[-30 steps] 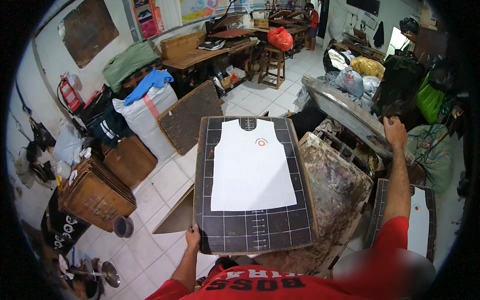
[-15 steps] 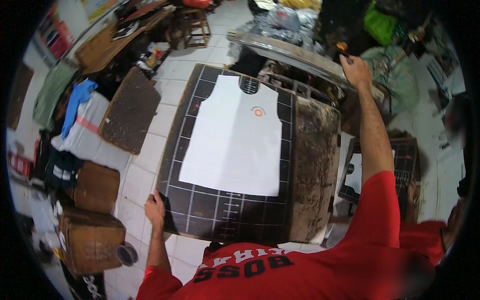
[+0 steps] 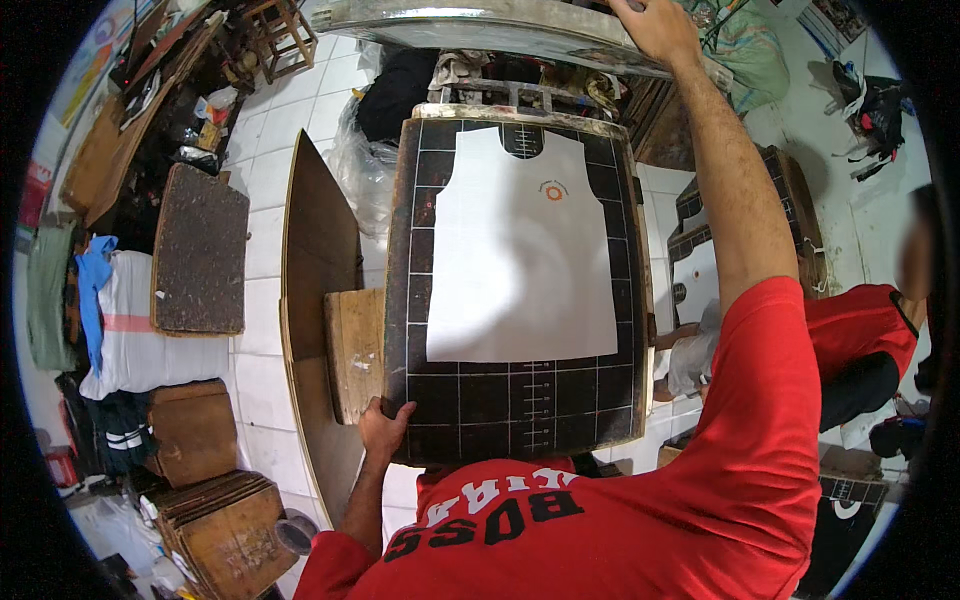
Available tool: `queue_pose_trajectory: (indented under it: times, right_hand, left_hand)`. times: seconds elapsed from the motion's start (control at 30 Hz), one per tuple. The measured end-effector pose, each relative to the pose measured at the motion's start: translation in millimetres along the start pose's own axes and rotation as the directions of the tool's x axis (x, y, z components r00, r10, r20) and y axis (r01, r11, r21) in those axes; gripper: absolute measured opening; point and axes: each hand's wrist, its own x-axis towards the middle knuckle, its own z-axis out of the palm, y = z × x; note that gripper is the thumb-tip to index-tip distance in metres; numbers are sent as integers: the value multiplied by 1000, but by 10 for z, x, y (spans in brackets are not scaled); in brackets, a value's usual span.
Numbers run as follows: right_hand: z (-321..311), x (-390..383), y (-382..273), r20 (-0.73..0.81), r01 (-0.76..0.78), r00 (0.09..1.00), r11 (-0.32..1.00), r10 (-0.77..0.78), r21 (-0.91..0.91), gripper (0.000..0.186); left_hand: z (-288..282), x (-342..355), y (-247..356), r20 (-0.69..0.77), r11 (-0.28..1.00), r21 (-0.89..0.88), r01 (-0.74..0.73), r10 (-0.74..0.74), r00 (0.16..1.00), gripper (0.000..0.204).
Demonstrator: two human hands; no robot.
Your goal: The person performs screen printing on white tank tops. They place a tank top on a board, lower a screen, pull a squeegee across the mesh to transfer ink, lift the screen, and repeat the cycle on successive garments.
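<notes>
A white cut shirt panel point(image 3: 520, 260) with a small orange ring print point(image 3: 553, 192) lies flat on a black board point(image 3: 460, 400) ruled with white lines. My left hand point(image 3: 383, 428) grips the board's near left edge, thumb over the top and fingers partly hidden below. Beyond the board, a pale, worn frame point(image 3: 490, 45) stands raised, cut off by the upper rim. My right hand point(image 3: 657, 32) holds its edge near the right end; the fingertips reach the picture's rim. My shadow falls across part of the panel.
Left of the board stand a tall wooden panel point(image 3: 318, 260) and a wooden block point(image 3: 355, 345). Stacked brown boards point(image 3: 235, 530) lie lower left. On the right, a person in a red shirt point(image 3: 860, 340) is close to other gridded boards point(image 3: 690, 265).
The view has shifted, and the raised frame now looks larger and higher in it. My left thumb now shows over the board. A worn brown surface right of the board is gone from view.
</notes>
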Motion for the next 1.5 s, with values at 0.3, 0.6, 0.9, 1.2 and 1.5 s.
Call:
queue_pose_trajectory:
  times: [0.3,0.6,0.9,1.2,1.5]
  right_hand:
    - [-129,202,-98,31,-27,999,999,25,43,56]
    - [-184,376,-84,33,34,999,999,-35,34,50]
    - [-252,251,-150,72,-29,997,1000,28,9,54]
    - [255,-794,117,12,53,998,998,-53,17,50]
    - [1203,-3138,297,231,172,951,973,-204,152,36]
  left_hand:
    - [-87,78,205,37,993,92,76,-80,996,68]
    - [-179,165,354,61,977,196,87,-101,993,72]
    - [-24,303,185,64,962,240,132,-151,986,81]
    - [-174,1191,1010,-63,965,-195,-175,165,984,97]
    - [88,2390,2463,408,-179,-910,373,-235,882,61]
